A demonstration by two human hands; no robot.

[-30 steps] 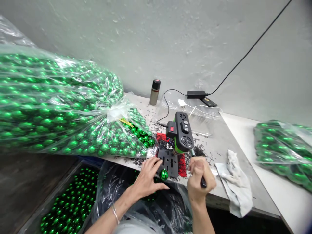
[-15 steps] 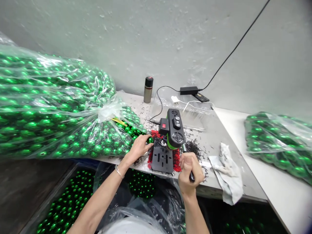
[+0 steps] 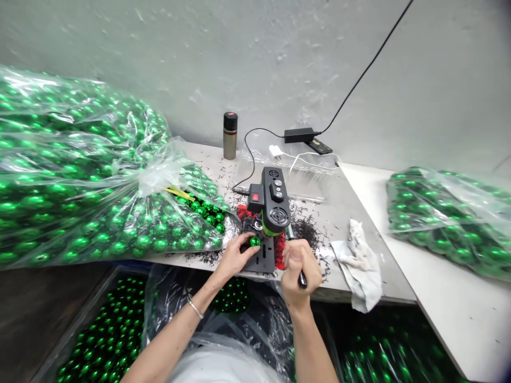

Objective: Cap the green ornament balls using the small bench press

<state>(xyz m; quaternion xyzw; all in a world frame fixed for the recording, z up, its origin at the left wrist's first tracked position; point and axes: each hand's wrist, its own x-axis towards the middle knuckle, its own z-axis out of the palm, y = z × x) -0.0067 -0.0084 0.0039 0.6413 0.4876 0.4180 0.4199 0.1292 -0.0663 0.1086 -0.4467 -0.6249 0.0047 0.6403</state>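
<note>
Left hand (image 3: 235, 256) returned — fingers pinching 1 ball (image 3: 254, 241) (green).

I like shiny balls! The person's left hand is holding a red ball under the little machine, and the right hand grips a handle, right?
Almost. The ball in the left hand is green, not red, as the head view shows. It sits under the little machine, and the right hand does grip a handle.

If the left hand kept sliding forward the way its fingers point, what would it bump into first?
Probably the small drill press: the left hand holds a green ball on the black base plate just beneath it, though depth is uncertain.
</note>
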